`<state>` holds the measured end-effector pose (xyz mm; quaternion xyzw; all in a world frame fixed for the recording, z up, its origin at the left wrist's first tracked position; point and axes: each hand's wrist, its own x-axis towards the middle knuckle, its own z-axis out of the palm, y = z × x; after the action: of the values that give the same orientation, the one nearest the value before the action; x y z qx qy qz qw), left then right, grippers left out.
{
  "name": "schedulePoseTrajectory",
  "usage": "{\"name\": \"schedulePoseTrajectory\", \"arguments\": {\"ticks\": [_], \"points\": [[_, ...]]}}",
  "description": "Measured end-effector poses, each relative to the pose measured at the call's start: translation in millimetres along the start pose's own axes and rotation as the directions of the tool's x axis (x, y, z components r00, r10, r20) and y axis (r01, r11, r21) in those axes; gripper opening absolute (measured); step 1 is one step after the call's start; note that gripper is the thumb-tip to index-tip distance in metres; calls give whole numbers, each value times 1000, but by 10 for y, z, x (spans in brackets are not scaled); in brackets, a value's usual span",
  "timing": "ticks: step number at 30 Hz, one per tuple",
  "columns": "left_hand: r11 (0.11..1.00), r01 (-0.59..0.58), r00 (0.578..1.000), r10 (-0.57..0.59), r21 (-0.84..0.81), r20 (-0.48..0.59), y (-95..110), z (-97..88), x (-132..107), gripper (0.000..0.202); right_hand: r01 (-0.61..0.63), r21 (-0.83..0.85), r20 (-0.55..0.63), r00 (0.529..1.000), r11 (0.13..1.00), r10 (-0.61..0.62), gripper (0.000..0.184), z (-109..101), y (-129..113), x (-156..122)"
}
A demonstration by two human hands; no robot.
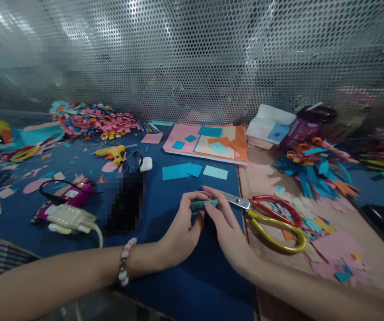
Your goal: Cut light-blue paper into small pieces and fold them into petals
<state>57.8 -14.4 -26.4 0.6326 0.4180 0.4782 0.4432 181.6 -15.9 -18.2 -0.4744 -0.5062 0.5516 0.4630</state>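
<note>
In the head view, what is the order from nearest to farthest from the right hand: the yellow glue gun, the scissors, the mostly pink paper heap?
1. Scissors, close on the right hand's right.
2. Yellow glue gun, left and farther back.
3. Mostly pink paper heap, back left, near the perforated wall.

Pale pink beaded bracelet (123, 265)

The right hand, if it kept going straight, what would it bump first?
Probably the bare left hand, just past the small teal paper piece, though depth is unclear.
</note>
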Motion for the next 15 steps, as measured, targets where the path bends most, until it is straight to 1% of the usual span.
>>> {"name": "schedulePoseTrajectory", "arguments": {"ticks": [4, 7, 9, 11, 13, 15], "points": [[999, 26, 1000, -26, 24, 1, 19, -1, 25, 20, 9, 51, -84, 996, 999, -5, 36, 74, -6, 26], [999, -19, 1000, 19, 27, -9, 39, -1, 28, 19, 47, 97, -123, 992, 994, -35, 34, 137, -19, 32], [999, -32, 999, 33, 19, -20, 60, -4, 24, 17, 68, 119, -125, 991, 991, -53, 32, 168, -25, 27], [1000, 15, 1000, -16, -16, -21, 88, -8, 25, 15, 67, 122, -117, 992, 990, -53, 30, 186, -22, 24], [994, 91, 995, -92, -57, -26, 118, -7, 34, 14, 46, 114, -117, 993, 992, -32, 30, 194, -11, 31], [985, 144, 988, -149, -94, -49, 146, 4, 49, 13, 23, 102, -126, 992, 994, -10, 31, 198, 3, 43]]}}
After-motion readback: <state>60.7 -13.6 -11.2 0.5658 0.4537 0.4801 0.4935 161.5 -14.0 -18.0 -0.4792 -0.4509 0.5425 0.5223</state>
